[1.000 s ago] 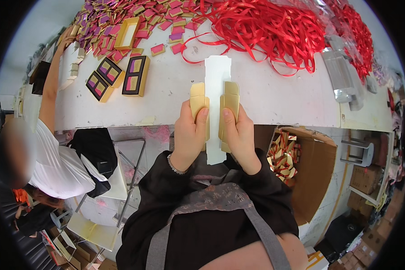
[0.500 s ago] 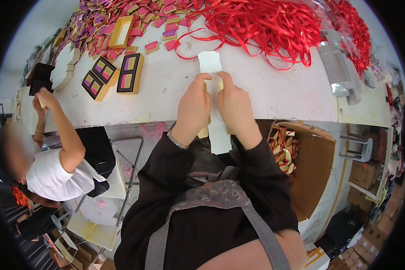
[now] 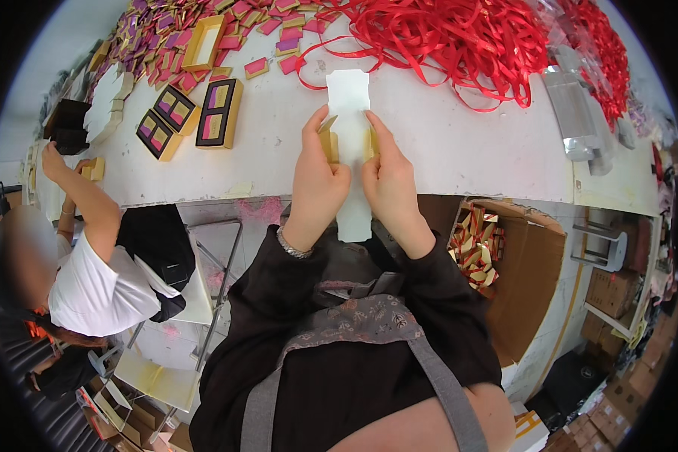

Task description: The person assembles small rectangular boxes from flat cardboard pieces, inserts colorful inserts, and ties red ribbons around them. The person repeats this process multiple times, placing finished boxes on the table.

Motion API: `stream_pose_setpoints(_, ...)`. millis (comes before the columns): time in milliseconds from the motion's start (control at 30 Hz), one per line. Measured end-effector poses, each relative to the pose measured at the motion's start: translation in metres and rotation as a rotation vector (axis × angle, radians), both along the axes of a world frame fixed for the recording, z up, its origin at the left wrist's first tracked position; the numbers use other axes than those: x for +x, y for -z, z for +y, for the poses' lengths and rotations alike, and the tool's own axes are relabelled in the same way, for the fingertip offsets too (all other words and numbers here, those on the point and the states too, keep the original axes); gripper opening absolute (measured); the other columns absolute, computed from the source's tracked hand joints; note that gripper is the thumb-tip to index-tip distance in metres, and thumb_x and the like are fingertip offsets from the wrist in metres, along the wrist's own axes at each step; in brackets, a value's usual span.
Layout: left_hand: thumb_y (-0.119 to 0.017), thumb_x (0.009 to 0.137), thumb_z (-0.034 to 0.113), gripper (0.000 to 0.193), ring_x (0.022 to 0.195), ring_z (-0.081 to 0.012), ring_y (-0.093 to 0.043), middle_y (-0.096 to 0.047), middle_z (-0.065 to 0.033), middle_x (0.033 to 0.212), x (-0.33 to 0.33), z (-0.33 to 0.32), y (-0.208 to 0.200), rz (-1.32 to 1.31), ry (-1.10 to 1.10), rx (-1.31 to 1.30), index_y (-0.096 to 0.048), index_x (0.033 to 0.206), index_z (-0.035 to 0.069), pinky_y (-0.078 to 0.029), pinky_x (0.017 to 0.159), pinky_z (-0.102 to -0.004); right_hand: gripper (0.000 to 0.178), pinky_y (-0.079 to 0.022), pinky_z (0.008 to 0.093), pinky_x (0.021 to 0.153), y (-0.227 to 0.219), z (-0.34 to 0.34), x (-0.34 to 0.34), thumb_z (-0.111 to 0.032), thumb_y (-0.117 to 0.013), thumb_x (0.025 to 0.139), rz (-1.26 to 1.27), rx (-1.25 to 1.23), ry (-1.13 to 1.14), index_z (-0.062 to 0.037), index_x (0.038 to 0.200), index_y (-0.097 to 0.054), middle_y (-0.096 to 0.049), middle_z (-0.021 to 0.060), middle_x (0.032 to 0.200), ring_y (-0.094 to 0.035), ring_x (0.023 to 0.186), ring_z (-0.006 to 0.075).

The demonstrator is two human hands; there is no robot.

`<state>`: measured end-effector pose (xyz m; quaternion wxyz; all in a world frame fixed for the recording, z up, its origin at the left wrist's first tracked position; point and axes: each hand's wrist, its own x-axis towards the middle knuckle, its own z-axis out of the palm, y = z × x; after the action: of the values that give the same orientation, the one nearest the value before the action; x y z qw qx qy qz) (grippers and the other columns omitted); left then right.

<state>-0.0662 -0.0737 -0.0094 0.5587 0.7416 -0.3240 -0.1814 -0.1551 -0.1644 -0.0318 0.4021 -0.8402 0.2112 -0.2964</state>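
Note:
A long white cardboard box blank (image 3: 349, 96) with gold side flaps lies between my hands at the table's front edge. Its near end sticks out past that edge. Along its left side, my left hand (image 3: 318, 177) grips a gold flap, thumb lying toward the middle. My right hand (image 3: 392, 179) holds the opposite flap in much the same way. Both flaps stand partly raised from the white face. Parts of the blank are hidden behind my fingers.
Gold boxes with black inserts (image 3: 234, 113) and a gold tray (image 3: 196, 67) stand left on the table (image 3: 474, 154). Small pink-and-gold pieces (image 3: 256, 66) and red ribbons (image 3: 444, 38) heap behind. Lower right, a carton (image 3: 527, 264) holds gold-red pieces. A person (image 3: 90, 290) works at left.
My hands have shifted from the blank's upper notches to around its sides, thumbs now inward. The gold flaps show more. At left, the other person's arms have moved, with a gold box near one hand.

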Motion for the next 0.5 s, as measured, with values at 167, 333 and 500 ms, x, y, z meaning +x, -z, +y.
stream_pose_setpoints(167, -0.045, 0.077, -0.006, 0.058, 0.095, -0.0209, -0.057, -0.056, -0.0161, 0.113, 0.003, 0.002, 0.002, 0.01, -0.022, 0.056, -0.035, 0.133, 0.001, -0.047, 0.08, -0.0297, 0.057, -0.049, 0.0352, 0.061, -0.01, 0.007, -0.002, 0.003, -0.049, 0.084, 0.152, -0.014, 0.119, -0.0037, 0.138, -0.036, -0.061, 0.0201, 0.079, -0.061, 0.063, 0.0292)
stream_pose_setpoints(333, -0.047, 0.082, 0.001, 0.045, 0.088, -0.0206, -0.059, -0.058, -0.015, 0.103, 0.008, 0.01, 0.013, 0.551, -0.002, -0.174, -0.042, 0.127, -0.001, -0.048, 0.076, -0.0313, 0.053, -0.051, 0.0411, 0.061, 0.005, 0.004, -0.004, -0.003, -0.055, 0.085, -0.052, 0.098, 0.174, 0.0004, 0.135, -0.038, -0.063, 0.0236, 0.093, -0.063, 0.071, 0.038)
stream_pose_setpoints(500, -0.048, 0.081, 0.001, 0.051, 0.089, -0.0175, -0.057, -0.057, -0.0125, 0.102, 0.012, 0.013, 0.011, 0.114, 0.004, -0.056, -0.036, 0.131, -0.001, -0.047, 0.077, -0.0299, 0.054, -0.051, 0.0416, 0.06, -0.019, 0.012, -0.012, -0.004, -0.054, 0.085, 0.109, 0.075, 0.07, -0.0016, 0.136, -0.036, -0.063, 0.0235, 0.085, -0.063, 0.069, 0.0388)
